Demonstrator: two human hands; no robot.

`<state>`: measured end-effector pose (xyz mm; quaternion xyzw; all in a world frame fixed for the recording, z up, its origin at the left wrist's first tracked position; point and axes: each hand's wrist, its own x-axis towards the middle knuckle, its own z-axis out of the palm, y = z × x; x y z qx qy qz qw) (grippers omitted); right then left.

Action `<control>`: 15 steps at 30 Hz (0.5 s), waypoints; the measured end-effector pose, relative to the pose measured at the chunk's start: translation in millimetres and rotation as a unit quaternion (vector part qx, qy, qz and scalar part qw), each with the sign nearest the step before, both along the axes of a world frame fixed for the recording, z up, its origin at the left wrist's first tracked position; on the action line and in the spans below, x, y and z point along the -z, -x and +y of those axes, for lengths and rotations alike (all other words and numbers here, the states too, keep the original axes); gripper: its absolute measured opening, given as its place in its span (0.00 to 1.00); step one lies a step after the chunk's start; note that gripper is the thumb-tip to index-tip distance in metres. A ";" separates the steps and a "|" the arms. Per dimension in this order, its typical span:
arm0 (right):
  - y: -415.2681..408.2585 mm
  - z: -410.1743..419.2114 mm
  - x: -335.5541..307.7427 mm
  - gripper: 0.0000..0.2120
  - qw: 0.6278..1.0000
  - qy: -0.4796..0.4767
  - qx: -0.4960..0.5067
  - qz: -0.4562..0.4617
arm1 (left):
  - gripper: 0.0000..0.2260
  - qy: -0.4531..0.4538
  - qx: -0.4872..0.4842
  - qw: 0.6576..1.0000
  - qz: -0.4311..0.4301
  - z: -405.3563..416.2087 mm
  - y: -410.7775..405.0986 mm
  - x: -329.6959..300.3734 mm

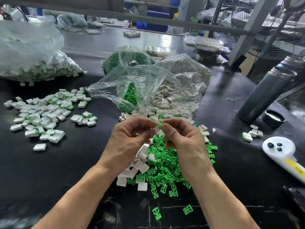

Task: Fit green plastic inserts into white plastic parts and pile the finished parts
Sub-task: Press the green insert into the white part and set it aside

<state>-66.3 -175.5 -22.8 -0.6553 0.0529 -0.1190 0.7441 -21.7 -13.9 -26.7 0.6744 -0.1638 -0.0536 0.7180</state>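
My left hand pinches a small white plastic part at its fingertips. My right hand pinches a green insert right against that part. Both hands hover above a loose heap of green inserts mixed with empty white parts on the black table. A spread pile of finished parts, white with green showing, lies to the left. Behind the hands, open clear bags hold green inserts and white parts.
A large bag of finished parts lies at the far left. A grey flask and its cap stand on the right, near a white handheld fan and a few parts. Two green inserts lie near the table's front.
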 end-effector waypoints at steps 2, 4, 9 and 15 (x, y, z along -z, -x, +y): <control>0.1 1.7 0.0 0.03 1.000 -0.011 -0.003 0.011 | 0.08 0.001 0.006 1.000 0.002 -1.3 1.4 -0.9; -0.3 2.3 0.4 0.03 1.000 -0.010 -0.002 0.017 | 0.08 0.008 0.009 1.000 0.004 -2.1 2.0 -1.6; -1.6 4.0 4.2 0.01 1.000 -0.001 0.030 0.006 | 0.07 0.031 0.007 0.999 0.023 -2.9 1.8 -0.3; -2.4 10.6 9.0 0.04 0.995 0.043 0.086 -0.023 | 0.07 0.036 -0.003 0.998 0.050 -6.3 2.3 0.7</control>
